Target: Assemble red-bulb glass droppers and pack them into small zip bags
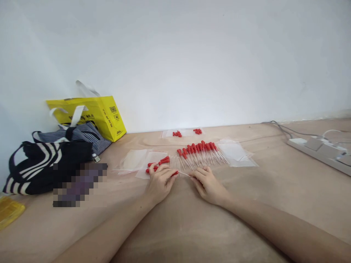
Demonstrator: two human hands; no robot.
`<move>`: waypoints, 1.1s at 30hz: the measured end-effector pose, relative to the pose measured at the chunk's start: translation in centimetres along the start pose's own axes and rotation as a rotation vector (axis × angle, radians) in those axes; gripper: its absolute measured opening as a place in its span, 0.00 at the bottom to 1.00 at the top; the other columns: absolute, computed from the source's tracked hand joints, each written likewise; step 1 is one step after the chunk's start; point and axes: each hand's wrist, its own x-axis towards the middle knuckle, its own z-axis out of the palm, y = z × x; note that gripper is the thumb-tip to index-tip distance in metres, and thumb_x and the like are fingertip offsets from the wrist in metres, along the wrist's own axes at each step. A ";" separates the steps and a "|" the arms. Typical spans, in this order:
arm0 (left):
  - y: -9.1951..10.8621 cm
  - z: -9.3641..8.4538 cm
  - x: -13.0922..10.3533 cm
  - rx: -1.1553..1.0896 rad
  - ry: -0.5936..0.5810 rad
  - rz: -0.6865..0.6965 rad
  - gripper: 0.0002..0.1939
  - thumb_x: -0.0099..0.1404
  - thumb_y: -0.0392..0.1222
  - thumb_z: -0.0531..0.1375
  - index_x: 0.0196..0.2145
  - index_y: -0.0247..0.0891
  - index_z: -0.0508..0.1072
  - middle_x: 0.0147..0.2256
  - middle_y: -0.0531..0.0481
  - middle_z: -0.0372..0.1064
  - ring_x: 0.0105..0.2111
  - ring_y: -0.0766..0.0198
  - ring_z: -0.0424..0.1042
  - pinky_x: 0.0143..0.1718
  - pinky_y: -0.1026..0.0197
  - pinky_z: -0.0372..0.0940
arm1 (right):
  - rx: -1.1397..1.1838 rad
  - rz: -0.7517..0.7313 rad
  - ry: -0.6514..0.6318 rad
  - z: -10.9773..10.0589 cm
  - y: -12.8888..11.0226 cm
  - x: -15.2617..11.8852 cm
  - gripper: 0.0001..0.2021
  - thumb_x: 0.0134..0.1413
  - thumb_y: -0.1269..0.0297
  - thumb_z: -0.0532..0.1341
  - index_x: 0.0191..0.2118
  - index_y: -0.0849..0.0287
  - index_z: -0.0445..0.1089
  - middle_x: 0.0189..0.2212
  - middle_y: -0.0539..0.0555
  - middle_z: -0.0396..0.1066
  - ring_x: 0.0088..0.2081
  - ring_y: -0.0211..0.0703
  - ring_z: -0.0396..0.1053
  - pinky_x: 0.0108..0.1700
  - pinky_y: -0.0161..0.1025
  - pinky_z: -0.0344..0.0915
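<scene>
Tan counter (pixel 287 190) meeting a pale wall (pixel 192 65); yellow bag (pixel 113 118) at left, white power strip (pixel 309 151) at right. Centre: dropper (pixel 184 174), slim and whitish with a red bulb (pixel 174 173), before a row of similar droppers (pixel 203 148). Left hand (pixel 159 182): grip narrow on the bulb end. Right hand (pixel 208 185): grip narrow on the opposite end.

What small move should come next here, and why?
Probably press the clear tube snugly into the red bulb: the left hand holds the bulb, the right hand the tube, their ends appear to meet, and assembled droppers lie beyond.
</scene>
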 end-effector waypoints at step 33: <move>1.3 -0.9 -0.2 -0.136 -0.111 0.112 0.10 0.62 0.35 0.47 0.30 0.41 0.67 0.29 0.53 0.74 0.44 0.59 0.67 0.54 0.43 0.27 | -0.306 -0.409 0.082 -0.9 0.9 0.1 0.21 0.39 0.79 0.48 0.40 0.59 0.66 0.23 0.49 0.65 0.22 0.34 0.55 0.31 0.40 0.43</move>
